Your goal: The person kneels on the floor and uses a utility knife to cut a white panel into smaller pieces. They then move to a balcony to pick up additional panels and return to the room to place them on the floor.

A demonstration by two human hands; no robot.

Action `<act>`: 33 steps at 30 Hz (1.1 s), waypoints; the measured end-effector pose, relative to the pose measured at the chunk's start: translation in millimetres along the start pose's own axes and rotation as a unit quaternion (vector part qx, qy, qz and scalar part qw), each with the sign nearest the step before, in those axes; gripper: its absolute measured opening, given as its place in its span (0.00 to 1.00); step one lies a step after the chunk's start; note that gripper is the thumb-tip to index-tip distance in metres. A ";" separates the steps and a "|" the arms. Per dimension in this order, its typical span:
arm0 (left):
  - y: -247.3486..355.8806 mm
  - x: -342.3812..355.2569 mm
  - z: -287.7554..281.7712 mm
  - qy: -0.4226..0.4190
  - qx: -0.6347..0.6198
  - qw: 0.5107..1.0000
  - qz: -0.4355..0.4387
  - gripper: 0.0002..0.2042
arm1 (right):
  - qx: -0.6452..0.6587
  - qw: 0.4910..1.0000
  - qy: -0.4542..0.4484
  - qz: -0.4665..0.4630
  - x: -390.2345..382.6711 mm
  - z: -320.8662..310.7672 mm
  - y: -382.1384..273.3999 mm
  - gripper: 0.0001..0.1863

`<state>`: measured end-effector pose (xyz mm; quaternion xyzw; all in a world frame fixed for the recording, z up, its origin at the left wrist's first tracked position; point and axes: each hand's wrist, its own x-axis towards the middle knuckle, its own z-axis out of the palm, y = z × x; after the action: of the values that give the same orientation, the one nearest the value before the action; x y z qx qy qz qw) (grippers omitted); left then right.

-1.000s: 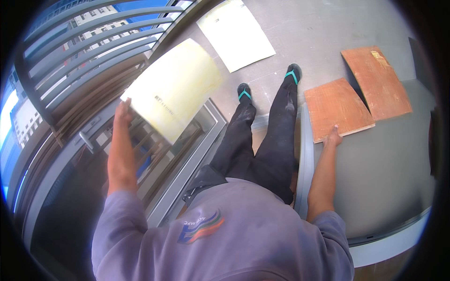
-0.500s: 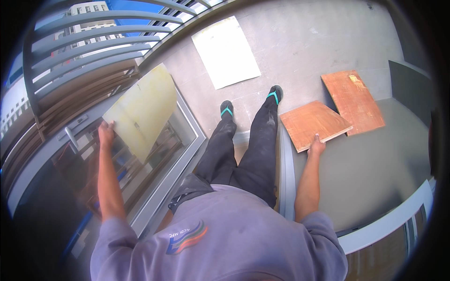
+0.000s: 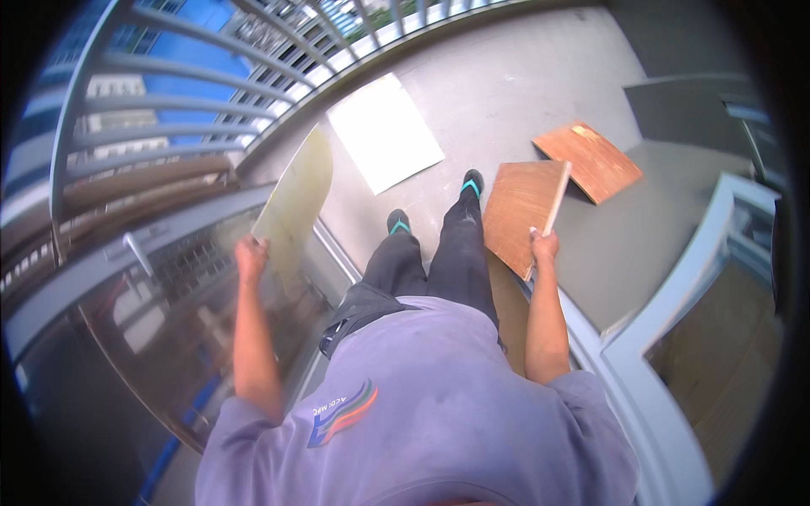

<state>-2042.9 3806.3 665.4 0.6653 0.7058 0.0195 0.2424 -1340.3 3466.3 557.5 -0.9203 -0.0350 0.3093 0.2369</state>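
Grey floor [image 3: 489, 110] spreads across 12 and 1 o'clock, edged by a barred railing [image 3: 177, 108] at 10 to 11, with a pale frame [image 3: 675, 278] at 3 to 4. Off at 9 o'clock, the left hand [image 3: 252, 256] clasps the near end of a curved yellowish sheet [image 3: 295, 198], whose length runs from that grip toward 1 o'clock. At 3 o'clock, the right hand [image 3: 545, 246] grasps a reddish-brown board [image 3: 519, 202] by its near edge; most of it lies toward 11 from the fingers, its long axis roughly 12 to 6. Toward 1 from this same hand, the nearer one, a second brown board [image 3: 595, 164] lies along 10 to 4, partly behind the held one; whether they touch, I cannot tell. A white sheet [image 3: 386, 132] lies toward 12. Writing shows only on the lavender shirt [image 3: 472, 371]: small lettering beside a curved, multicoloured striped emblem [image 3: 343, 413].
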 end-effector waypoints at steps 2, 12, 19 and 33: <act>3.1 0.6 20.1 -0.022 -0.006 0.999 0.047 0.12 | -0.042 0.999 -0.003 -0.022 -31.6 -9.2 4.3 0.26; 67.3 -30.9 72.6 -0.190 -0.016 0.980 0.046 0.08 | -0.172 0.984 -0.053 0.009 -217.9 -64.2 10.5 0.21; 83.7 -1.8 94.0 -0.365 -0.045 0.928 0.062 0.06 | -0.116 0.992 -0.040 0.025 -293.5 -46.3 99.2 0.14; 301.3 -169.5 200.6 -0.356 0.359 0.721 0.474 0.07 | 0.104 0.959 0.122 0.233 -388.2 -21.0 405.3 0.18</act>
<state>-1689.4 3620.7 647.6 0.9080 0.1143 -0.3616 0.1780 -1674.2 3016.9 601.1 -0.9039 0.2419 0.2432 0.2556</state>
